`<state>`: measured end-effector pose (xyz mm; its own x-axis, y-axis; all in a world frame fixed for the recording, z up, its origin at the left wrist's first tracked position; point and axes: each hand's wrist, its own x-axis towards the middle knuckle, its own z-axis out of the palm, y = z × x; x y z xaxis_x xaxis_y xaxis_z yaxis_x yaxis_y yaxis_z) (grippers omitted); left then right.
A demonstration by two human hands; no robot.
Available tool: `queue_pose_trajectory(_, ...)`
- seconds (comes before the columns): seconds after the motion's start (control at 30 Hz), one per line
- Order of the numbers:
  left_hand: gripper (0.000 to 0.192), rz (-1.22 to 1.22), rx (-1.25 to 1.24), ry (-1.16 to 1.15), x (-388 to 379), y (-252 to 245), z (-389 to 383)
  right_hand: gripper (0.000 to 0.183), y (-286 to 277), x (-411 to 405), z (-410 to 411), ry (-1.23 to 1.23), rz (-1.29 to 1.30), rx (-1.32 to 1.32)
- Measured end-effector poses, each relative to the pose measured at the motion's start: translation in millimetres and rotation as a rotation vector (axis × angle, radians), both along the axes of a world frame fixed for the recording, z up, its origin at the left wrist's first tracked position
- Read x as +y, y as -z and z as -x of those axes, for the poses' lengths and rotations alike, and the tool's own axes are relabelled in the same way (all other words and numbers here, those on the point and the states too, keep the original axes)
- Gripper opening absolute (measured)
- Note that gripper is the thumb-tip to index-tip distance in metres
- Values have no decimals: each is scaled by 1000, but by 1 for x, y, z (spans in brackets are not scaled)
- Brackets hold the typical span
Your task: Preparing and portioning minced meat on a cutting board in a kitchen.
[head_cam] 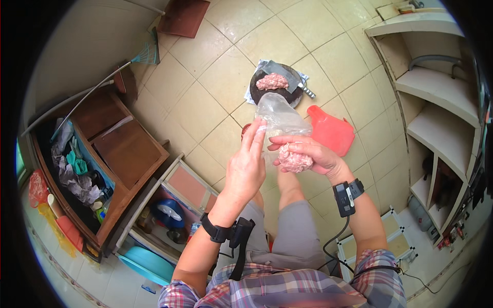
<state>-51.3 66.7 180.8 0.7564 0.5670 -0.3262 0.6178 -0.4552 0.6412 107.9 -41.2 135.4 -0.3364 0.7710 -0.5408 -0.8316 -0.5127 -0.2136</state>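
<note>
A lump of pink minced meat (296,158) rests in my right hand (319,154), its fingers curled over the top. My left hand (246,165) is raised beside it with index and middle fingers extended and pale residue on a fingertip. Just beyond both hands is a clear plastic bag (281,111); whether my left hand grips it is hidden. On the floor ahead lies a round dark chopping board (257,96). It carries another mound of minced meat (272,81) and a cleaver (287,75), its handle (308,91) jutting past the right rim.
Right of the board, a red plastic item (333,131) lies on the tiled floor (208,96). A reddish rim (245,131) shows behind my left fingers. Wooden cabinet (127,154) and turquoise basin (146,265) stand left; white shelves (439,92) line the right. A cable (327,246) hangs from my right wrist.
</note>
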Motion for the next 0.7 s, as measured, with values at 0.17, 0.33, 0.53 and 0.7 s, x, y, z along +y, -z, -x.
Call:
queue_pose_trajectory(0.17,59,-163,-10,319,-20,-79,-3,43,-41,-12,6,99,28,-420)
queue_pose_trajectory(0.33,65,-139,38,672,-40,-147,-8,59,-82,-18,10,632,-208,-27)
queue_pose_trajectory(0.53,57,-41,-295,620,-38,-224,8,53,-179,-4,-17,671,-119,-54)
queue_pose_trajectory(0.7,59,209,-772,-223,-13,-255,6,51,-241,-4,-28,600,-238,-255)
